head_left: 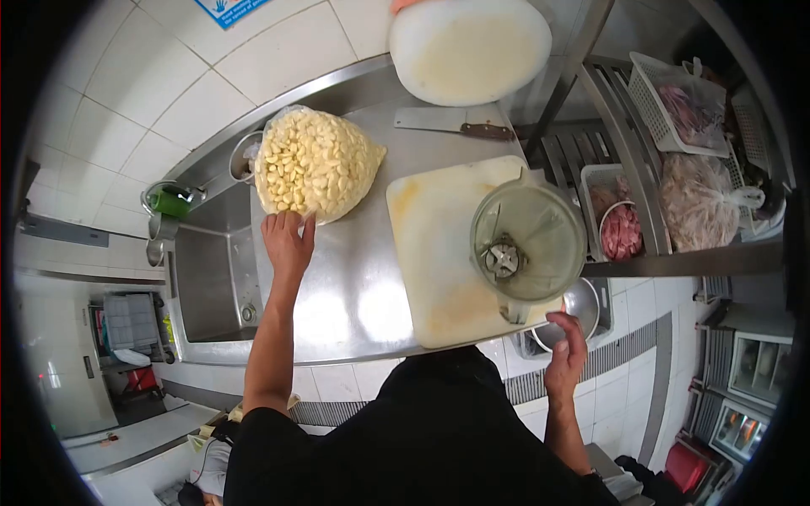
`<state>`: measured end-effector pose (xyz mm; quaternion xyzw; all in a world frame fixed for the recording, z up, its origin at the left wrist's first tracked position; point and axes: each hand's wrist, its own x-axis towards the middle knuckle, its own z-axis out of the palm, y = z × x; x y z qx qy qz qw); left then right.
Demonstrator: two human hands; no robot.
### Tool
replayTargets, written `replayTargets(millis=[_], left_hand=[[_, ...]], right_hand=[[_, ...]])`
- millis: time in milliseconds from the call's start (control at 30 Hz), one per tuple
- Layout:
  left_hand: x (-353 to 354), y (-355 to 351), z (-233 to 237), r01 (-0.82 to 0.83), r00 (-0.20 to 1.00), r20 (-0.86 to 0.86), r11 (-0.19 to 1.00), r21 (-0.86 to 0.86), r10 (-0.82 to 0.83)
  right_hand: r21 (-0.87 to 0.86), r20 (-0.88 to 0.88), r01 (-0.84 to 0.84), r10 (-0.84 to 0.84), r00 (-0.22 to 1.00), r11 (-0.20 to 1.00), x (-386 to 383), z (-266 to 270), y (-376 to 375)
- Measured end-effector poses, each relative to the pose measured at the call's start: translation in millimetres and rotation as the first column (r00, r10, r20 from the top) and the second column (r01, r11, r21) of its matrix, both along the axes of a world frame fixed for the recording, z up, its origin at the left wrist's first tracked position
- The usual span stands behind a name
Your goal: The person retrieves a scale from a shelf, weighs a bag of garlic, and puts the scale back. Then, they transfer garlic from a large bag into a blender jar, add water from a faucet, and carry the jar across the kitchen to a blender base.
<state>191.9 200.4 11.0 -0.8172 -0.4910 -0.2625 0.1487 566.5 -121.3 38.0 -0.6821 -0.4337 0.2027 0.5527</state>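
A large clear plastic bag of peeled garlic cloves (316, 160) stands on the steel counter (337, 278). At its near lower edge is my left hand (288, 244), fingers bent together on the plastic. To the right, an open blender jug (536, 244) with blades at its bottom stands on a stained white cutting board (430, 287); no food shows inside it. My right hand (567, 354) is just below the jug, near its handle, fingers apart and holding nothing.
A cleaver (487, 130) lies behind the board, near an upright round white board (470, 51). A sink (215, 278) is at left. Shelves at right hold a white basket (666, 110) and a tub of meat (620, 232). Another person (211, 468) is at lower left.
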Motion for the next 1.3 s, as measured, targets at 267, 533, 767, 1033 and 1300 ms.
replayTargets(millis=[267, 533, 767, 1033, 1300], left_hand=[[-1, 21, 14, 0.076, 0.994, 0.105, 0.919, -0.387, -0.038], [-13, -17, 13, 0.222, 0.964, 0.227, 0.884, -0.411, -0.137], [-23, -115, 16, 0.219, 0.964, 0.248, 0.815, -0.536, -0.096], [-51, -214, 38, 0.235, 0.955, 0.291, 0.733, -0.639, -0.052], [-78, -201, 46, 0.134, 0.807, 0.575, 0.907, -0.399, 0.134]], right_hand=[[-0.143, -0.3, 0.048, -0.089, 0.95, 0.989, -65, -5, 54], [0.12, -0.476, 0.125, -0.054, 0.878, 0.985, -90, -25, 43], [0.064, -0.316, 0.089, -0.064, 0.946, 0.994, -80, -29, 41], [0.087, -0.031, 0.069, -0.066, 0.997, 0.994, -149, -15, -10], [-0.16, 0.533, -0.226, 0.277, 0.799, 0.961, -286, 32, 142]])
